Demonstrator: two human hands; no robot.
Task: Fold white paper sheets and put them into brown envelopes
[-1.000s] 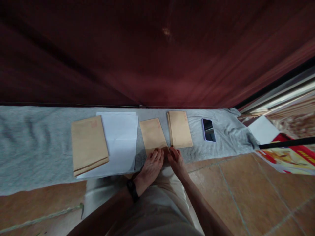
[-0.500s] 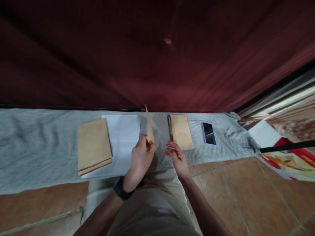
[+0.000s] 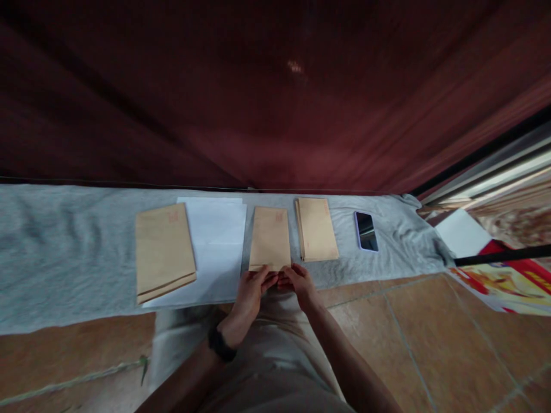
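Note:
A brown paper envelope (image 3: pixel 270 238) lies face up in front of me, its near edge pinched between both hands. My left hand (image 3: pixel 253 288) grips the near left corner, thumb on top and fingers beneath. On the near right corner, my right hand (image 3: pixel 297 283) holds in the same way. Just right of it rests a small stack of brown envelopes (image 3: pixel 318 229). To the left, another stack of larger-looking brown envelopes (image 3: pixel 165 249) partly covers white paper sheets (image 3: pixel 218 246).
A grey cloth (image 3: pixel 77 252) covers the narrow surface along a dark red panel (image 3: pixel 275 126). A phone (image 3: pixel 366 232) lies at the right. Beyond a black bar are a colourful printed box (image 3: pixel 512 281) and a white sheet (image 3: pixel 462 234). Tiled floor (image 3: pixel 370 327) shows below.
The envelope, held upright edge-on in my left hand before, is now tipped flat facing me. My right hand has moved left from beside the right stack and taken hold of its near edge.

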